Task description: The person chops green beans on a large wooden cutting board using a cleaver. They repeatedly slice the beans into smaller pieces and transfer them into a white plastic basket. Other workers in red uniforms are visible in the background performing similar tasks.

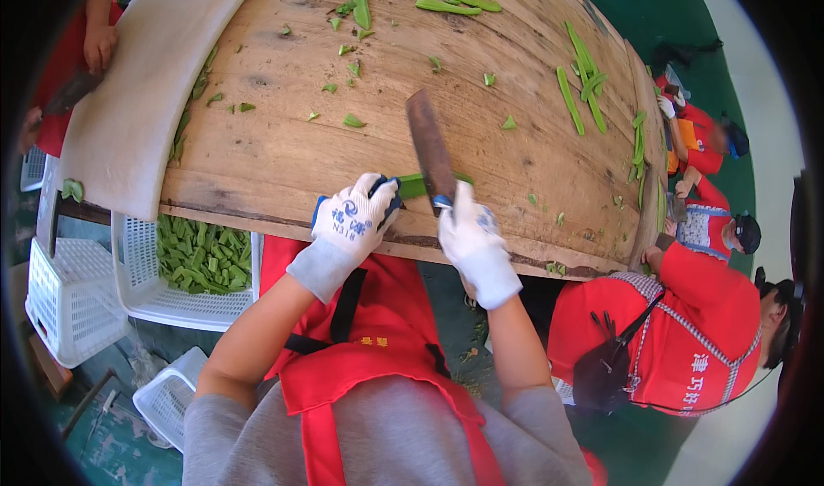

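Observation:
My left hand [357, 222], in a white and blue work glove, holds a flat green bean pod [412, 186] near the front edge of the wooden table [290, 145]. In the same kind of glove, my right hand [475, 238] grips the handle of a cleaver with a brown-stained blade [430, 141]. The blade lies across the pod, right of my left hand; whether it touches the pod cannot be told. Beyond my hands, leaf-like green scraps [354, 121] are scattered on the wood. Whole pods lie farther back [450, 3] and to the right [582, 74].
A white basket [187, 309] of cut green pieces [203, 257] stands below the table edge at left, beside a pale cutting board [141, 80]. Another person's hand [100, 48] is near a blade at far left. Several people in red stand along the right side, one close by [676, 331].

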Demonstrator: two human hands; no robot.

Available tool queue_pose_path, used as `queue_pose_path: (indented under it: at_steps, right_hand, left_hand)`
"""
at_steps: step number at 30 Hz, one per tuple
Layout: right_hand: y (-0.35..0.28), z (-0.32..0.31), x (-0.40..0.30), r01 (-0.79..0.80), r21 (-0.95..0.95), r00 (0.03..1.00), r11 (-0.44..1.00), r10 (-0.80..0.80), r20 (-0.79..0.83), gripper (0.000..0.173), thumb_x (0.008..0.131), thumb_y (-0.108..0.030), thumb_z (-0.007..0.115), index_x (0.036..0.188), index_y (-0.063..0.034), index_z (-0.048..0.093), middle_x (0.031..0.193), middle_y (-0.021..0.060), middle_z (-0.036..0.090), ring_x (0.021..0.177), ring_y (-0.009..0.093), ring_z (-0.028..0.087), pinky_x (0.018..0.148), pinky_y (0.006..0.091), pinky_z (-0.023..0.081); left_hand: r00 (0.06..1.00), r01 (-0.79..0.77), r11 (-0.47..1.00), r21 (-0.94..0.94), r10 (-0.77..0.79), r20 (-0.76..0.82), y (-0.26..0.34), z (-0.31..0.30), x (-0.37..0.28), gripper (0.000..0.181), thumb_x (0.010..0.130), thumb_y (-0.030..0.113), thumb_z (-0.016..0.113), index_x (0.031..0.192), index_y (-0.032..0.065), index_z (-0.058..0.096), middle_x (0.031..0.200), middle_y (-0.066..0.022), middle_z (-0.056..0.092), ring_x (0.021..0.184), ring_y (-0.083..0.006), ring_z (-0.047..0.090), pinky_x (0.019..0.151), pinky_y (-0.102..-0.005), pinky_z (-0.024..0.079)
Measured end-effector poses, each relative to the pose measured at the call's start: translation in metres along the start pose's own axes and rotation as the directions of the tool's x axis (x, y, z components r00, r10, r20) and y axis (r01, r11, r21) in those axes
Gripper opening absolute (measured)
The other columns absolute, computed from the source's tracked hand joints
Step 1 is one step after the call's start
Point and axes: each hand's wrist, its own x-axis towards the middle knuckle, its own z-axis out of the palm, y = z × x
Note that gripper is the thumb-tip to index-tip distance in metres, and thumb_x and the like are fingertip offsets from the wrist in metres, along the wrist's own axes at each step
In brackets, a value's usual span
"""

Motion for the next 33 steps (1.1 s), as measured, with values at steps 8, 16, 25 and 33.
queue_pose_path:
  at_steps: [8,16,25,33]
  right_hand:
    - [0.052,0.037,0.010,-0.140,0.636,0.975,0.758,0.218,-0.045,0.043,0.088,-0.028,0.047,0.123,-0.0028,0.043,0.089,0.0247,0.060,0.087,0.038,0.060,0.074,0.0462,0.047]
    - [0.122,0.067,0.002,-0.283,0.573,0.894,0.769,0.428,-0.133,0.045,0.088,-0.026,0.048,0.123,0.0007,0.042,0.092,0.0292,0.060,0.085,0.044,0.058,0.073,0.0516,0.045]
    - [0.113,0.074,-0.002,-0.211,0.596,0.882,0.775,0.414,-0.227,0.049,0.087,-0.029,0.050,0.123,0.0031,0.042,0.087,0.0299,0.060,0.083,0.046,0.058,0.074,0.0520,0.045]
    - [0.119,0.064,-0.003,-0.282,0.652,0.894,0.704,0.440,-0.089,0.047,0.087,-0.030,0.049,0.126,-0.0039,0.040,0.096,0.0265,0.059,0.091,0.042,0.058,0.075,0.0501,0.045]
  left_hand:
    - [0.863,0.176,0.920,0.349,-0.315,0.395,0.030,-0.016,0.047,0.047,0.073,0.023,0.071,0.115,0.0135,0.051,0.115,-0.0114,0.053,0.097,-0.0313,0.060,0.078,-0.0402,0.050]
    - [0.988,-0.098,0.990,0.098,0.084,0.133,0.048,-0.007,0.063,0.035,0.059,0.019,0.078,0.089,0.0109,0.062,0.117,-0.0111,0.055,0.094,-0.0300,0.060,0.077,-0.0379,0.050]
    - [0.942,-0.022,0.962,0.272,-0.071,0.328,0.046,0.002,0.048,0.032,0.068,0.027,0.072,0.092,0.0102,0.059,0.100,-0.0122,0.057,0.087,-0.0309,0.060,0.074,-0.0396,0.049]
    - [0.820,0.558,0.687,0.466,-0.544,-0.178,-0.073,-0.141,-0.132,0.042,0.055,0.014,0.080,0.089,0.0026,0.059,0.095,-0.0143,0.058,0.088,-0.0334,0.058,0.076,-0.0403,0.046]
